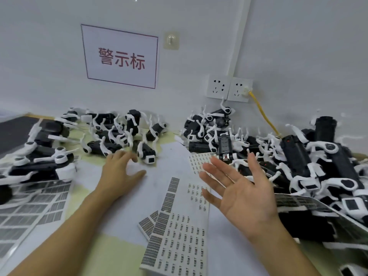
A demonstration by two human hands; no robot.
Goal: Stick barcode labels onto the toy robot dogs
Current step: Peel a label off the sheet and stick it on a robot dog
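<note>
We cannot read the print on the barcode label sheet (177,242) near the centre: too small. The left label sheet (29,212) and the far-right pile of toy robot dogs (318,166) run off the frame edges. The left hand (117,172) is motion-blurred, its fingertips smeared.

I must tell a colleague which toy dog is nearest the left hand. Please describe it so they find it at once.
Start at the red-lettered wall sign and come down to the table. Just right of the left hand fingertips one toy dog lies apart from the pile, its white head with a dark screen facing the camera.
</note>
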